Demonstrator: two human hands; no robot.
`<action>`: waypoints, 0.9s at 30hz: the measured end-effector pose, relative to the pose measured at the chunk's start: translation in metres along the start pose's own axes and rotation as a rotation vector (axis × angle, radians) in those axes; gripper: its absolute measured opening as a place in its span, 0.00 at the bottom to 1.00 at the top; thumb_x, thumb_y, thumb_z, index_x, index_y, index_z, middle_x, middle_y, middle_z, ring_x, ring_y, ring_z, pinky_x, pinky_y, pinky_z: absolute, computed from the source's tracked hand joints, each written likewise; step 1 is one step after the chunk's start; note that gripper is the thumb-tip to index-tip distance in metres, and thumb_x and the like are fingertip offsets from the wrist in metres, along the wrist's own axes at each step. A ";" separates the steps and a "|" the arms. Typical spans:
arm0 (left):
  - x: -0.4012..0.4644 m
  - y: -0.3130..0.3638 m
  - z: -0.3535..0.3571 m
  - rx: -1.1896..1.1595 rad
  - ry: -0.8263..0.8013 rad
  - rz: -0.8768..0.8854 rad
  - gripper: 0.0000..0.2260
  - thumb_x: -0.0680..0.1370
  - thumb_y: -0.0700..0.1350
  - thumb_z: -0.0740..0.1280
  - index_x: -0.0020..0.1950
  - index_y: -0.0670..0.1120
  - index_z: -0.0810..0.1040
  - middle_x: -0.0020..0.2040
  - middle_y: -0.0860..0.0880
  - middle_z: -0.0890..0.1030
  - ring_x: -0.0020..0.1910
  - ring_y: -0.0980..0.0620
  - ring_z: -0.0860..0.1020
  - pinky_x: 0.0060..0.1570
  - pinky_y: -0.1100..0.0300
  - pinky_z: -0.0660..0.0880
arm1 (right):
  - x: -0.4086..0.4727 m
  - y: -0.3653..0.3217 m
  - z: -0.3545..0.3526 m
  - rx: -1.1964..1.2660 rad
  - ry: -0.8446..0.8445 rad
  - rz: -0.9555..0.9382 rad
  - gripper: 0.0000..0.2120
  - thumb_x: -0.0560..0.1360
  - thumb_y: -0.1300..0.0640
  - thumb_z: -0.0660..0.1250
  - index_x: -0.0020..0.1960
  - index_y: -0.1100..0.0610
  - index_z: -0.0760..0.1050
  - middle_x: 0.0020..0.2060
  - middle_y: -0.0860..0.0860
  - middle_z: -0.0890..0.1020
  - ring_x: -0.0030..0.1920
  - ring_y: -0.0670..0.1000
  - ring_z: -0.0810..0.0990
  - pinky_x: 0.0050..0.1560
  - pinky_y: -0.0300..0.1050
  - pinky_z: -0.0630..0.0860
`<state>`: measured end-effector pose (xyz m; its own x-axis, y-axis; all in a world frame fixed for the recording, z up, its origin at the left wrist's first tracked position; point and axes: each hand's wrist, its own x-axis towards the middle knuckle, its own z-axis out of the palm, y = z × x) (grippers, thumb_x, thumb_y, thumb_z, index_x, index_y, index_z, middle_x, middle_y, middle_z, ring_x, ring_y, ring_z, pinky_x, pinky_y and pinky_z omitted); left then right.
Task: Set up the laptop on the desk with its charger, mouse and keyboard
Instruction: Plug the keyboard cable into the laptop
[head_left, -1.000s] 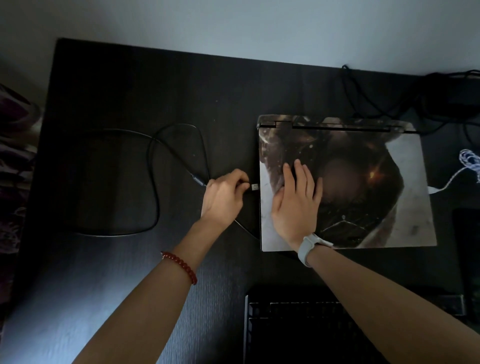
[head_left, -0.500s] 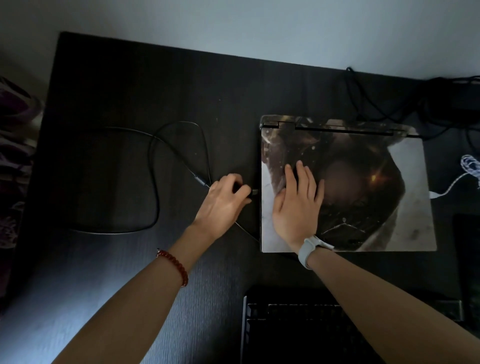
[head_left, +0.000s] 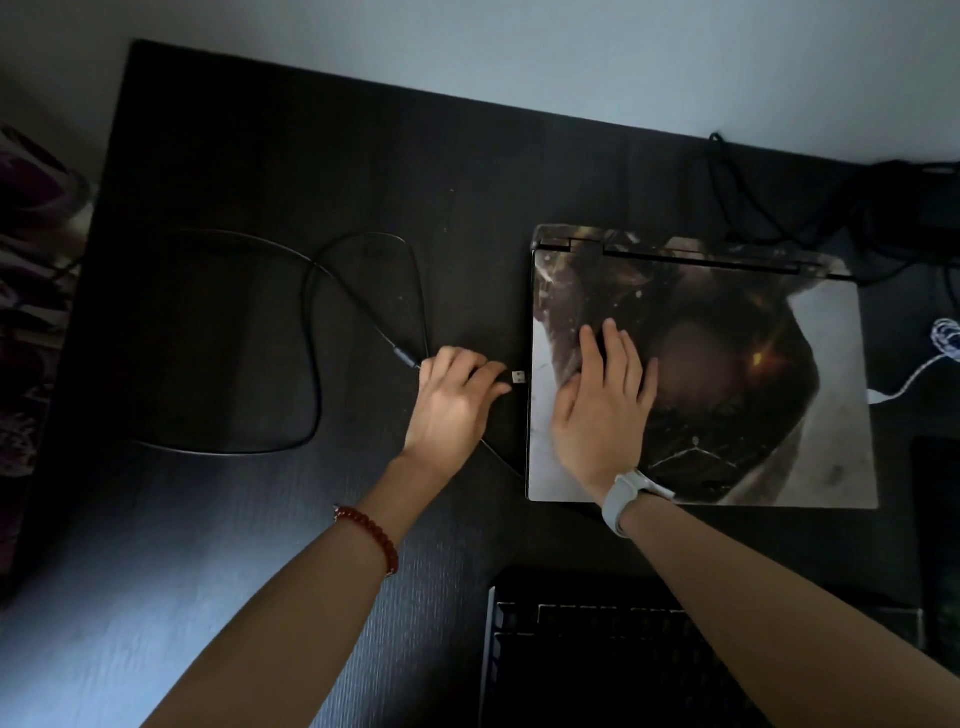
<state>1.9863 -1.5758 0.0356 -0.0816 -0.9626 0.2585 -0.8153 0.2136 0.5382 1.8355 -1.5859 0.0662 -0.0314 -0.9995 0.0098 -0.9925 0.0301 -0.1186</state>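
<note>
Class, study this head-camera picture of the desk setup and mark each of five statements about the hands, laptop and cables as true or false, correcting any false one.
1. The closed laptop with a dark printed skin has its lid shut. True.
2. The right hand lies flat on the laptop lid. True.
3. The left hand holds a white cable. False: it grips the thin black cable, whose silver USB plug points at the laptop's left edge.
4. The black keyboard sits on top of the laptop. False: it lies on the dark wooden desk, nearer the person.
5. The plug is fully inside the laptop. False: its metal tip still shows.
</note>
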 end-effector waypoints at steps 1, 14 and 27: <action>0.000 0.002 0.001 -0.011 0.002 -0.038 0.08 0.72 0.41 0.71 0.48 0.39 0.82 0.41 0.42 0.80 0.46 0.48 0.71 0.41 0.51 0.73 | 0.000 0.000 0.000 -0.001 -0.003 0.000 0.26 0.74 0.53 0.49 0.69 0.57 0.65 0.70 0.58 0.67 0.71 0.58 0.64 0.71 0.63 0.55; -0.001 0.012 0.003 -0.028 0.009 -0.195 0.08 0.71 0.40 0.71 0.48 0.40 0.82 0.42 0.41 0.79 0.43 0.39 0.77 0.42 0.51 0.71 | 0.001 0.002 0.000 -0.015 -0.026 -0.004 0.27 0.73 0.52 0.48 0.70 0.57 0.63 0.71 0.58 0.66 0.72 0.58 0.62 0.71 0.61 0.54; 0.000 0.012 0.001 -0.038 -0.001 -0.204 0.08 0.70 0.39 0.72 0.49 0.42 0.82 0.43 0.42 0.80 0.44 0.39 0.77 0.43 0.53 0.68 | 0.001 0.002 0.005 -0.006 0.008 -0.006 0.26 0.72 0.52 0.49 0.69 0.57 0.65 0.70 0.58 0.68 0.71 0.58 0.65 0.70 0.63 0.57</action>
<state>1.9760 -1.5735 0.0410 0.0823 -0.9866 0.1406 -0.7929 0.0207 0.6090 1.8338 -1.5871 0.0611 -0.0265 -0.9995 0.0185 -0.9934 0.0243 -0.1123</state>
